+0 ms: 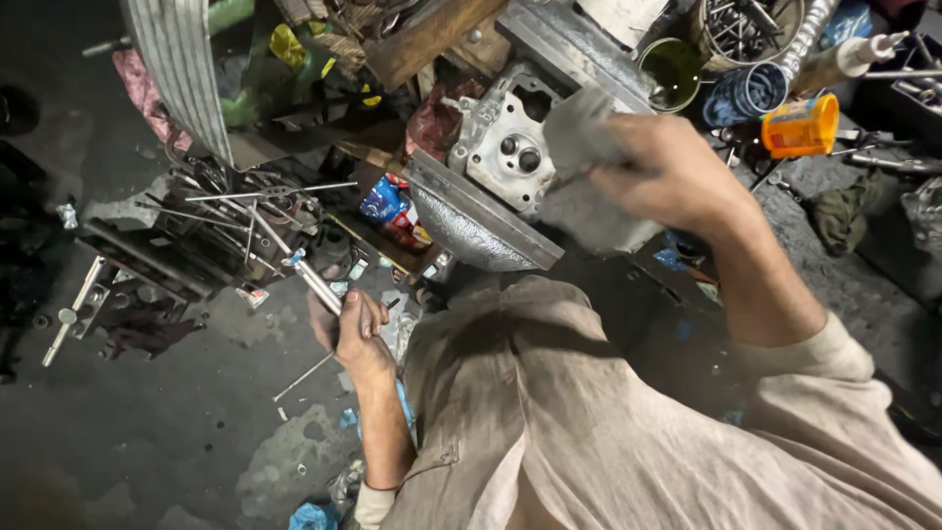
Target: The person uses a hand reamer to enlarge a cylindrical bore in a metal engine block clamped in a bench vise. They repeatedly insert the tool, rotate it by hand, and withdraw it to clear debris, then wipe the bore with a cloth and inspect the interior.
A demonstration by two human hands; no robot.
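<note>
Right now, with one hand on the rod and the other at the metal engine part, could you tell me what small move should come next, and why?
Probably bring the metal rod in the left hand up toward the engine part. The right hand already presses a grey cloth against it, while the rod points away, well apart from it.

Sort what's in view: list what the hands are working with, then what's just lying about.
In hand:
- left hand gripping a metal rod
- right hand holding a grey cloth at the engine cylinder head

Lying about:
- orange plastic container
- green tin
- loose thin rods
- blue and red packet
</note>
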